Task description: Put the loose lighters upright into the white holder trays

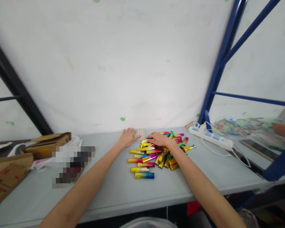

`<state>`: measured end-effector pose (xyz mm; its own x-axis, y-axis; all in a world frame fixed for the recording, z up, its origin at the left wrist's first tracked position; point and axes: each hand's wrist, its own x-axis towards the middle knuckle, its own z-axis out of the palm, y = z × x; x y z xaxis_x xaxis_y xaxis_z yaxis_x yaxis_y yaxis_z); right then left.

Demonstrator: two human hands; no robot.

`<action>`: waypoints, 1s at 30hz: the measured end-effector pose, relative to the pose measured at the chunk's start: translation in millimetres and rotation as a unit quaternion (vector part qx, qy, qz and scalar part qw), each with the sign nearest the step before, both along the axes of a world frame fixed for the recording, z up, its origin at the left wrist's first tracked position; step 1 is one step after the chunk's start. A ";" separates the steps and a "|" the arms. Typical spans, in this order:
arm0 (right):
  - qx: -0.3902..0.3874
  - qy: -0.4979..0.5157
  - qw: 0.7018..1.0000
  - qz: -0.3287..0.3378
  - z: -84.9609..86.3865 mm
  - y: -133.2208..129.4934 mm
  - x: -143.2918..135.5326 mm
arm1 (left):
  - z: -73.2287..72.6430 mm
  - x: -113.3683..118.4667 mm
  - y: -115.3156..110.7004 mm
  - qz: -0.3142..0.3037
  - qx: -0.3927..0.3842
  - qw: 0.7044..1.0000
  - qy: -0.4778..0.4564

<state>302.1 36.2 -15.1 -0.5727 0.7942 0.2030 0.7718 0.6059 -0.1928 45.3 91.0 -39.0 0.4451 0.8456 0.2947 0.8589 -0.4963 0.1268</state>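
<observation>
A heap of shiny, colourful lighters [149,158] in yellow, red, blue and magenta lies on the grey table [114,193], with several in a rough column on its left side. My left hand [128,137] rests with fingers spread on a pale, bumpy sheet [140,132] by the wall, left of the heap. My right hand [158,139] reaches over the back of the heap and touches lighters there; its fingertips are too small to tell whether they grip one.
Open cardboard boxes [47,145] and a pixelated object [73,163] are at the left. A white power strip [211,138] with cables lies right of the heap, beside a blue metal frame [218,69]. Another person's hand [283,129] is over plastic packets at the far right.
</observation>
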 end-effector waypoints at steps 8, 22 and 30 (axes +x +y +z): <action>0.028 0.003 0.999 -0.039 2.9 -5.9 -4.3 | -4.0 5.5 -5.1 -0.011 0.021 1.000 -0.002; 0.069 0.007 0.996 -0.048 20.1 -13.1 4.5 | 10.0 3.9 -36.3 -0.044 0.103 0.992 -0.055; 0.037 0.037 0.998 -0.031 24.0 -21.5 31.6 | -4.6 -20.3 -54.7 -0.098 0.090 0.990 -0.040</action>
